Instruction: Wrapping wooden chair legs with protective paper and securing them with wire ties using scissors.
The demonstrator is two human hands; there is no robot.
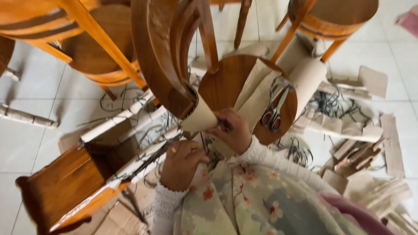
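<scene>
Both hands, left hand (180,163) and right hand (230,129), pinch brown paper (199,118) around the chair leg (163,65); upper leg still bare, scissors (274,114) waiting

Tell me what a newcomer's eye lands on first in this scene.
First, the curved wooden chair back at top centre, its end being wrapped in brown paper by the right hand, with the left hand just below. Next, the red-handled scissors lying on corrugated cardboard on a round wooden seat. Cardboard scraps litter the white tiled floor on the right.
</scene>
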